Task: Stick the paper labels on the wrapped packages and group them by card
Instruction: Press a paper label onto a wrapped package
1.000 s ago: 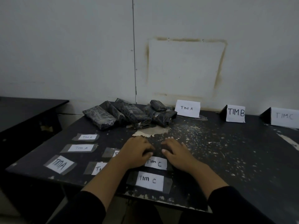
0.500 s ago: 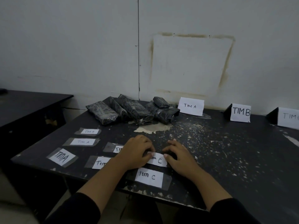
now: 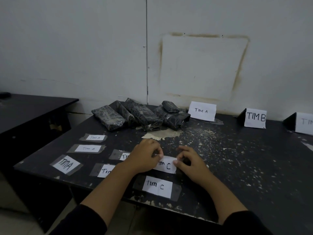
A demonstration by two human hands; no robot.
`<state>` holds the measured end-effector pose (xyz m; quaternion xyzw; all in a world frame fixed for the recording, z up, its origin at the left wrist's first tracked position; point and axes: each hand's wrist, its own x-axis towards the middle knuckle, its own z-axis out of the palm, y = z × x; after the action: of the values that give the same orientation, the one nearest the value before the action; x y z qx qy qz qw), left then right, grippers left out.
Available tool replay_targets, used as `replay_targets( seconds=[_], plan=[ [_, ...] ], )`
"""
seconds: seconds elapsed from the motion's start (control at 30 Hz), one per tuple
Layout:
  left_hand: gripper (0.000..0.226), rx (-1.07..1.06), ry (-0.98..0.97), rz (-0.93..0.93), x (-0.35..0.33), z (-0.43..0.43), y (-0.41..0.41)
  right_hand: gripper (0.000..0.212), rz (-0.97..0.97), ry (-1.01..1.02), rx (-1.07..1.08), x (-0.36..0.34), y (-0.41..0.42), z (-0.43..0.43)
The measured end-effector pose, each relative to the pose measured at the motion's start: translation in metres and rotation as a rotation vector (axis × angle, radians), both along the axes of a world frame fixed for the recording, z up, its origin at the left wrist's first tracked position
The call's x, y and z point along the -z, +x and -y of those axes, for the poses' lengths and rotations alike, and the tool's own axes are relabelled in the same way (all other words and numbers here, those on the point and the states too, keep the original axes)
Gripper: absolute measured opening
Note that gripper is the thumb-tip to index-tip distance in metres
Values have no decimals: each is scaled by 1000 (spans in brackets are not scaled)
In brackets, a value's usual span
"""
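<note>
A white paper label reading TIM C (image 3: pixel 166 165) lies on the black table between my hands. My left hand (image 3: pixel 144 157) pinches its left end and my right hand (image 3: pixel 190 164) pinches its right end, fingers curled. A second TIM C label (image 3: pixel 158 188) lies taped nearer the front edge. Three TIM A labels (image 3: pixel 88 148) and two partly hidden labels (image 3: pixel 105 170) lie to the left. Several dark wrapped packages (image 3: pixel 140 116) are piled at the back. Standing cards read TIM A (image 3: pixel 202 111), TIM B (image 3: pixel 255 118) and a cut-off third card (image 3: pixel 304 123).
The black table (image 3: pixel 237 158) has a scuffed, paint-flecked top and stands against a white wall. A second dark table (image 3: pixel 30 109) stands to the left across a gap. The front edge runs just below the near label.
Both hands have closed in on the upper TIM C label and now pinch its two ends; its edges seem raised off the table. The camera view shifted slightly.
</note>
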<state>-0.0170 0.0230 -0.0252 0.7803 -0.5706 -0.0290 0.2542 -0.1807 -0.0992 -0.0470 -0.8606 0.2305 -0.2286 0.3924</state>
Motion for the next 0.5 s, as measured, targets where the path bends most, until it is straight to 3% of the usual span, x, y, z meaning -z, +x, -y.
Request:
replay_targets(
  seconds=[0.23, 0.5],
  plan=[
    [7, -30, -145, -218, -5, 6, 10, 16, 177, 164, 113, -5, -5, 0],
    [6, -450, -251, -443, 0, 31, 33, 22, 354, 436, 196, -5, 0, 5]
  ],
)
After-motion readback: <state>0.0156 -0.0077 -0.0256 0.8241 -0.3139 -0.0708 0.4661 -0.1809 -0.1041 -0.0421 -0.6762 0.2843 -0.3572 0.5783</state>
